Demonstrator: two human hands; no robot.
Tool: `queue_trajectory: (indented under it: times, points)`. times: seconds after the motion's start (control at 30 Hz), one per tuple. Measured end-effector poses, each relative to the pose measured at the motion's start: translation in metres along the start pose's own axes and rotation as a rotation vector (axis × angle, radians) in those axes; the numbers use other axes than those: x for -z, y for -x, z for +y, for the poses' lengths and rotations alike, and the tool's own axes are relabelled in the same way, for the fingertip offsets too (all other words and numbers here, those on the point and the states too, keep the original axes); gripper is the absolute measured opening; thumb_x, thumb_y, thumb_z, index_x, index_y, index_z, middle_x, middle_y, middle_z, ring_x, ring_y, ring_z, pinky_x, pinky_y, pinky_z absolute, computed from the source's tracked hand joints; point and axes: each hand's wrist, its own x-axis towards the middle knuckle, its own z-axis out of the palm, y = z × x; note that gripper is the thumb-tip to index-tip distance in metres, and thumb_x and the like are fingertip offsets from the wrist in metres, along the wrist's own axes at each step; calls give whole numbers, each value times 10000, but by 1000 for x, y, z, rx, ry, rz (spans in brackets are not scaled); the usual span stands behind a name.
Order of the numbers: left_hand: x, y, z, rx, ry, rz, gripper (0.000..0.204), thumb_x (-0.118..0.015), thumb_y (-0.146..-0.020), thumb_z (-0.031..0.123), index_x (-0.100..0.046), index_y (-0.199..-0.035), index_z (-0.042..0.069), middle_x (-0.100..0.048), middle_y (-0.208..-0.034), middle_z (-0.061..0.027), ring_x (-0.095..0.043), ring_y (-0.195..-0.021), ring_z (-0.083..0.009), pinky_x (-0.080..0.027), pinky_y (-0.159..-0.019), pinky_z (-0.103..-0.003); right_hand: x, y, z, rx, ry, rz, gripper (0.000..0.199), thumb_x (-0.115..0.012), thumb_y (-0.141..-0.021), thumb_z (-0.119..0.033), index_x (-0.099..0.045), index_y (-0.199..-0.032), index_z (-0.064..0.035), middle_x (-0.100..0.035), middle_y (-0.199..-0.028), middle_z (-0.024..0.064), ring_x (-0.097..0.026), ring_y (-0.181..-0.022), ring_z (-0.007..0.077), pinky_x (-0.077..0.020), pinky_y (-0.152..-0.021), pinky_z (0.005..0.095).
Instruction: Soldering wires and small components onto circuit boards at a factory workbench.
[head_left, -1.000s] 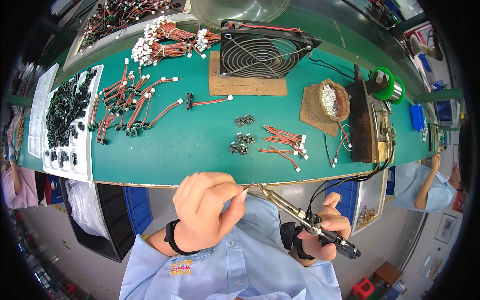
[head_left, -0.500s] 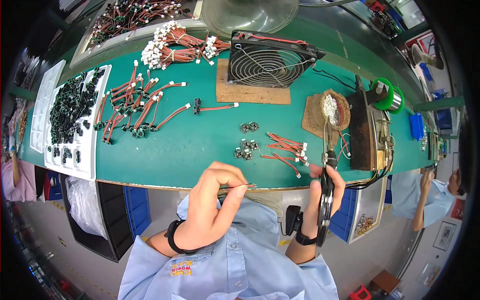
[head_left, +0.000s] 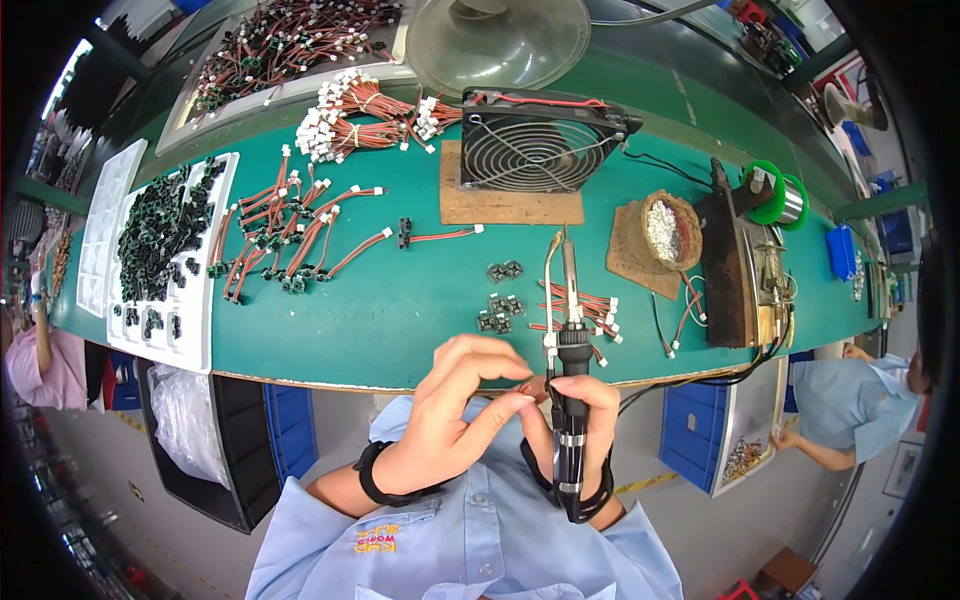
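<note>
My right hand (head_left: 590, 415) is wrapped round the black handle of a soldering iron (head_left: 572, 350), its metal tip upward over the mat with a thin tube alongside. Just left of it, at the bench's front edge, my left hand (head_left: 455, 415) is closed in a pinch. Thin wires showed in that pinch a moment earlier; fingers now mostly hide them. The two hands' fingertips are close together. Beyond them lie small dark square connector parts (head_left: 498, 315) and several red-and-black wire leads with white plugs (head_left: 590, 305), partly behind the iron.
Left are a white tray (head_left: 222, 270) of dark parts and wired assemblies (head_left: 300, 235). A fan (head_left: 540, 145) stands on a board at the back, near bundled leads (head_left: 350, 120). Right are a round bowl (head_left: 690, 235), solder spool (head_left: 768, 195) and metal box (head_left: 725, 290). Other people sit either side.
My right hand has swung the soldering iron leftward from near the bowl toward my left hand, its tip now up over the mat. My left hand stays pinched, slightly right. The view has shifted slightly.
</note>
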Motion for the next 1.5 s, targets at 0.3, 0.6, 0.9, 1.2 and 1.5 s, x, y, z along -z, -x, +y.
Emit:
queue_trajectory:
  times: [0.3,0.6,0.9,1.2,1.5]
  points:
    - [9,1,11,-171,-527,-78,122,-659,-712,22,-617,-819,63,-577,-801,-35,-529,-706,-199,-357,-711,-305,16,-9,-1,147,175,-131,442,-686,-705,95,-412,-1013,-63,-620,-834,134,-626,-733,192,-500,-670,281]
    - [10,-3,28,-63,-570,-70,92,-666,-725,20,-645,-807,55,-636,-798,-38,-561,-675,-178,-389,-691,-293,24,-20,-8,130,141,-141,429,-710,-693,71,-429,-991,-57,-647,-765,119,-658,-701,220,-514,-640,281]
    - [6,-26,50,-140,-521,-180,87,-617,-747,28,-622,-832,47,-618,-829,-51,-562,-719,-215,-403,-676,-301,32,-38,-12,212,35,-24,384,-704,-686,78,-489,-975,-56,-650,-785,85,-638,-662,178,-485,-587,241]
    - [64,-56,27,-123,-896,-82,143,-592,-773,21,-581,-916,27,-573,-842,-107,-567,-710,-267,-461,-670,-340,52,-60,-12,76,-44,27,417,-625,-745,103,-386,-1047,-57,-593,-819,107,-609,-724,156,-487,-669,257]
    - [119,-104,-11,206,-932,-331,362,-659,-765,115,-552,-1098,24,-541,-873,-92,-552,-668,-190,-462,-650,-321,101,-57,-10,-7,33,33,399,-611,-753,93,-382,-1041,-61,-572,-817,94,-581,-718,135,-472,-663,240]
